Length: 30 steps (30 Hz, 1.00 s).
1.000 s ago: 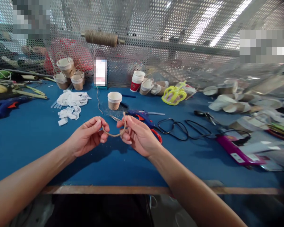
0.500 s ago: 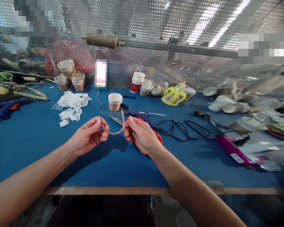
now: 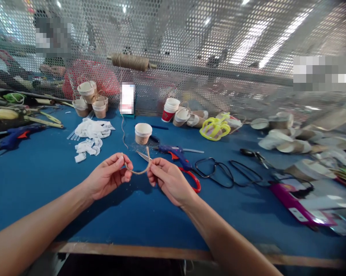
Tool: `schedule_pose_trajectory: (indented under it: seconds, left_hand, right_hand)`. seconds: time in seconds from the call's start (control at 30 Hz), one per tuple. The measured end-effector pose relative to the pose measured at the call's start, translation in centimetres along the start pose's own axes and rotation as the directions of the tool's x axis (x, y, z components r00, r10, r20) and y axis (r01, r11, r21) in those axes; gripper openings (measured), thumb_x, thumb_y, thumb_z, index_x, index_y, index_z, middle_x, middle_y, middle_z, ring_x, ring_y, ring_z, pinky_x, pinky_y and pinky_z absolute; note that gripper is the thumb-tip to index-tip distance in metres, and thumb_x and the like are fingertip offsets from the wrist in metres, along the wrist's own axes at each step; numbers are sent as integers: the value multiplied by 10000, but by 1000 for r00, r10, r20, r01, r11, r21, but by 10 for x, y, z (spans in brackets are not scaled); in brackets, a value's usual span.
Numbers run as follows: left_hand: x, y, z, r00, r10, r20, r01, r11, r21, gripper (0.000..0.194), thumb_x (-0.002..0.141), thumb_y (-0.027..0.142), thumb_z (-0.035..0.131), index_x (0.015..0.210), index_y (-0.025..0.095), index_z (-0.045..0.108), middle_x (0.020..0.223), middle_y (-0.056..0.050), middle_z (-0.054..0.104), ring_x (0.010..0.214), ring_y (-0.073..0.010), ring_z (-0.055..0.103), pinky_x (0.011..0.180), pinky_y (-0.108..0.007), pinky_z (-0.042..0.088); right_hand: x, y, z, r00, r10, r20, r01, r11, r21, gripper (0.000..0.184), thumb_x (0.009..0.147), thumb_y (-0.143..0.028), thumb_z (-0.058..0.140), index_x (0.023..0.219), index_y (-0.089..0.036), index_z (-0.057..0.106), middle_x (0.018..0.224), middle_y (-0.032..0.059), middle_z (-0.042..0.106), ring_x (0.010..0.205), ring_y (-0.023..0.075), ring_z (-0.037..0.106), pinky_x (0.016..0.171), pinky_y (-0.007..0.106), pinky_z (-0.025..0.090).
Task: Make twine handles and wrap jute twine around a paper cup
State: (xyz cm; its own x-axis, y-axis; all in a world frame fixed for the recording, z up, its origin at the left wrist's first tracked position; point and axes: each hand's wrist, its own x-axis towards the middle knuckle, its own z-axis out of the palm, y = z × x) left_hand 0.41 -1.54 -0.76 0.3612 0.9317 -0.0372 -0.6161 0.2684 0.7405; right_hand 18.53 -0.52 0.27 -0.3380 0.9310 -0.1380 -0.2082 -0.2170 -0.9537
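A short piece of twine (image 3: pixel 138 173) hangs in a shallow curve between my two hands above the blue table. My left hand (image 3: pixel 112 174) pinches one end of it. Near the other end my right hand (image 3: pixel 165 177) grips it, and a free tip sticks up past the fingers. Behind the hands stands a small paper cup (image 3: pixel 143 134) with a brown wrap around its lower part. Red-handled scissors (image 3: pixel 196 184) lie partly hidden under my right hand, their blade tip showing beyond it. A blue glue gun (image 3: pixel 175 153) rests just behind them.
A twine spool (image 3: pixel 129 62) hangs on the perforated screen. Stacked wrapped cups (image 3: pixel 88 90) and crumpled white strips (image 3: pixel 94 128) are at the left; a red cup (image 3: pixel 170 111) and yellow crown-like piece (image 3: pixel 215 128) stand behind. A black cord (image 3: pixel 216 172) and purple box (image 3: pixel 298 203) lie right.
The whole view has shifted, so the table sits lower in the picture. My right hand has come slightly closer to my left, and more of the scissors' red handle shows.
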Motion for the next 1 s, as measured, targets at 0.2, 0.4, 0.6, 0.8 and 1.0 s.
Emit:
schedule_pose_trajectory:
  seconds: [0.2, 0.4, 0.6, 0.8, 1.0]
  left_hand:
    - [1, -2, -2, 1000, -21, -1, 21, 1000, -6, 134, 761, 257, 644, 755, 132, 595, 699, -6, 617, 520, -63, 562, 504, -153, 444]
    - [1, -2, -2, 999, -49, -3, 49, 999, -5, 128, 760, 259, 644, 746, 137, 606, 705, -7, 622, 521, -66, 566, 505, -151, 433]
    - [1, 0, -4, 997, -78, -15, 78, 997, -7, 107, 777, 252, 623, 769, 146, 621, 712, -6, 623, 528, -69, 567, 510, -158, 438]
    - [-1, 1, -4, 993, -110, -33, 109, 994, -12, 110, 776, 259, 623, 750, 152, 620, 704, -1, 620, 520, -67, 564, 505, -157, 439]
    - [-1, 3, -6, 991, -128, -39, 127, 991, -36, 97, 789, 250, 607, 760, 158, 609, 717, -3, 615, 533, -68, 563, 509, -154, 433]
  right_hand:
    - [3, 0, 0, 999, 30, -31, -28, 998, 51, 136, 688, -253, 609, 706, -152, 520, 563, -38, 563, 475, 56, 481, 466, 205, 332]
    - [4, 3, -1, 997, 75, -26, -74, 997, 27, 50, 666, -185, 558, 663, -148, 525, 560, -21, 585, 442, 60, 487, 434, 205, 328]
    - [5, 0, -4, 996, 93, -12, -91, 992, 90, 72, 703, -209, 565, 732, -146, 549, 585, -8, 598, 467, 71, 511, 442, 209, 349]
    - [4, 2, -8, 997, 78, -19, -77, 994, 80, 230, 740, -350, 621, 715, -156, 499, 583, -32, 572, 471, 49, 485, 449, 191, 338]
    - [5, 4, -10, 999, 47, 15, -48, 998, 48, 308, 807, -425, 530, 659, -162, 467, 538, -42, 526, 446, 49, 432, 425, 198, 317]
